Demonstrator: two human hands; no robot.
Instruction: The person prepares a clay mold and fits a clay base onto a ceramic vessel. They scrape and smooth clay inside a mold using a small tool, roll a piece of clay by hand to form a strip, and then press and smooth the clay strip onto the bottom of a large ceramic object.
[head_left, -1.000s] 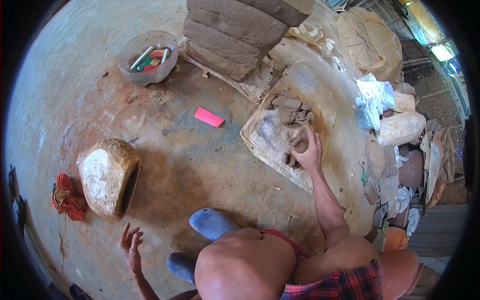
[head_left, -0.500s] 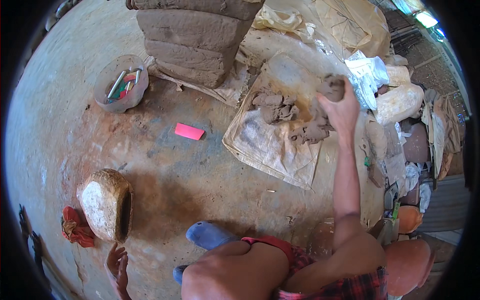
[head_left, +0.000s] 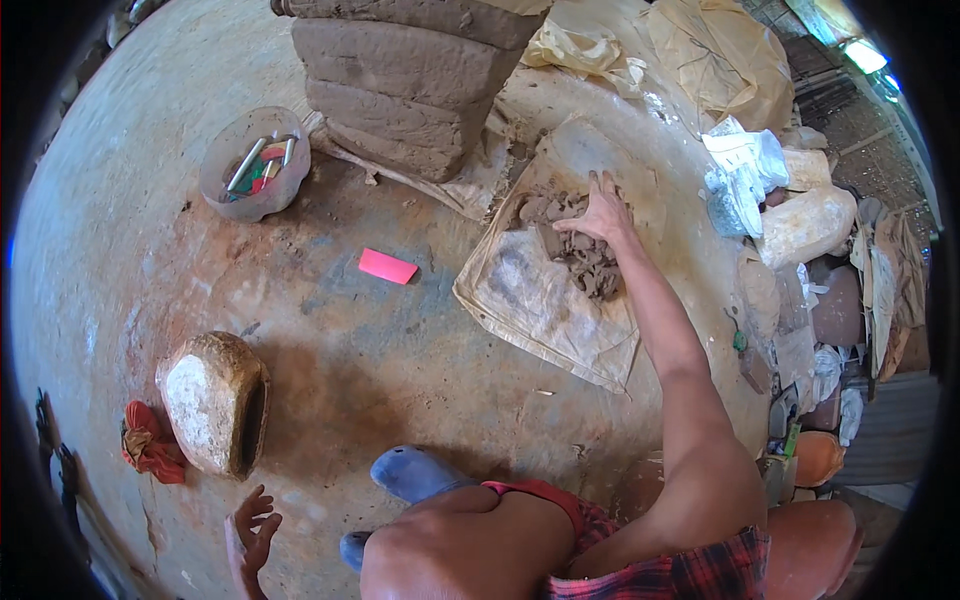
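My right hand [head_left: 603, 216] lies on a crumbly heap of grey-brown clay [head_left: 592, 268], its fingers spread over the top. Under the clay is a cream cloth sack [head_left: 545, 335], flat on the floor. Whether a separate lump sits beneath my palm is hidden. At the lower left, my left hand [head_left: 252, 532] hovers with its fingers apart and slightly curled, holding nothing. Nearest to it is a rounded, pale, worn mould-like block [head_left: 205, 405] with a dark hollow side. A red cloth bundle [head_left: 152, 445] lies against that block.
A tall stack of clay slabs [head_left: 390, 90] stands at the back. Left of it is a translucent tub [head_left: 250, 205] with small tools. A pink rectangular piece [head_left: 388, 266] lies mid-floor. Wrapped blocks [head_left: 808, 225] and clay pots [head_left: 815, 530] line the right side.
My right hand has moved left and down with its clay lump onto the heap, and its fingers have spread. My left hand has shifted slightly right, away from the pale block.
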